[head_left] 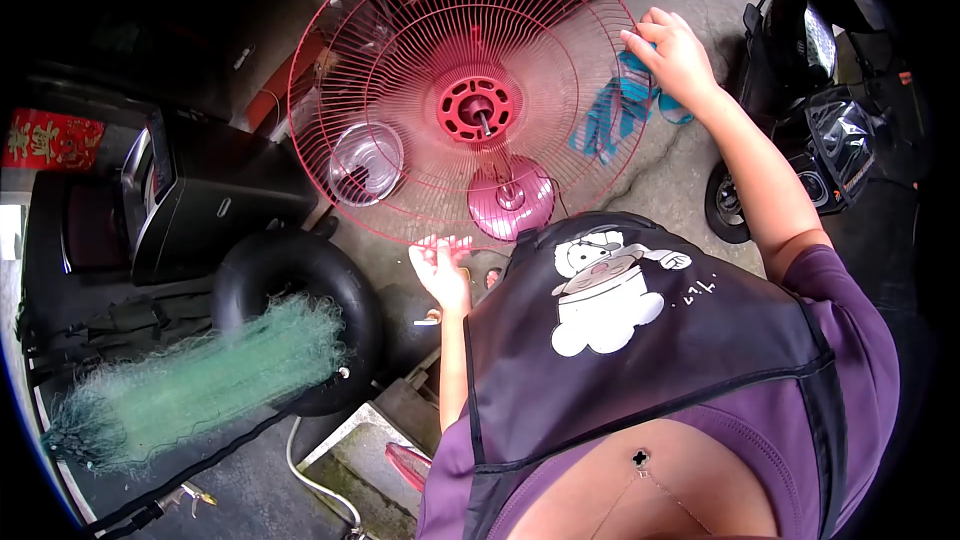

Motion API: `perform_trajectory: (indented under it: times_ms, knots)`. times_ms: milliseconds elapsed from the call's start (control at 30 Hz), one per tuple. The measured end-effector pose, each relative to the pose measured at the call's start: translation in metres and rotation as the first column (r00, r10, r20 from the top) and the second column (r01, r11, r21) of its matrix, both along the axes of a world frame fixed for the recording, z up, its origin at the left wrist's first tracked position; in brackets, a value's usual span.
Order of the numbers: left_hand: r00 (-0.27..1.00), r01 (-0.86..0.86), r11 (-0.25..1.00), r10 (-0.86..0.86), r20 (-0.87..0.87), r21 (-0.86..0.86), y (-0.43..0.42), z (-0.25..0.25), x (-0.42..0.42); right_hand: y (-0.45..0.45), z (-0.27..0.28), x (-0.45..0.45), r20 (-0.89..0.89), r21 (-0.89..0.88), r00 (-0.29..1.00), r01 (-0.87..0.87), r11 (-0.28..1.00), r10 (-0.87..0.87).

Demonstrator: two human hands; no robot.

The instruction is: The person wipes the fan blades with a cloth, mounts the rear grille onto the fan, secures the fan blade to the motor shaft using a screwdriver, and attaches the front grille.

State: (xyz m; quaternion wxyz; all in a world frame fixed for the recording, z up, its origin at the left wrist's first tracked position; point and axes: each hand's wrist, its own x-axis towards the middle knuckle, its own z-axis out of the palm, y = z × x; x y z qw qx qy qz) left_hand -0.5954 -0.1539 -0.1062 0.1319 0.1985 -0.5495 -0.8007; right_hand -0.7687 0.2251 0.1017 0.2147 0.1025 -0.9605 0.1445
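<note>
A pink-red stand fan is in front of me, with its wide round wire grille (355, 40) facing up toward me. No blades are on it; a bare metal shaft (485, 124) sticks out of the red slotted hub (452, 93). Below the grille shows the glossy pink base (510, 215). My right hand (678, 62) grips the grille's rim at the upper right, thumb and fingers closed. At the lower rim, my left hand (442, 272) holds the edge, its fingers partly behind the wires.
A clear plastic basin (367, 162) and blue slippers (625, 105) lie on the concrete floor beyond the grille. To the left are a black inner tube (350, 285), a green net (200, 375) and a black cabinet (225, 195). A scooter (800, 160) stands at right.
</note>
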Motion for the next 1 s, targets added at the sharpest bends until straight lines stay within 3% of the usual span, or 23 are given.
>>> perform_trajectory:
  times_ms: [433, 1000]
  knots:
    - [0.997, 0.044, 0.999, -0.045, 0.068, 0.023, 0.008, -0.018, -0.007, -0.005, -0.001, 0.009, -0.015, 0.045, 1.0, 0.026, 0.999, -0.025]
    - [1.0, -0.027, 0.998, 0.026, -0.012, -0.053, 0.003, -0.023, -0.009, -0.001, -0.009, 0.002, -0.001, 0.029, 0.999, 0.054, 0.998, -0.054]
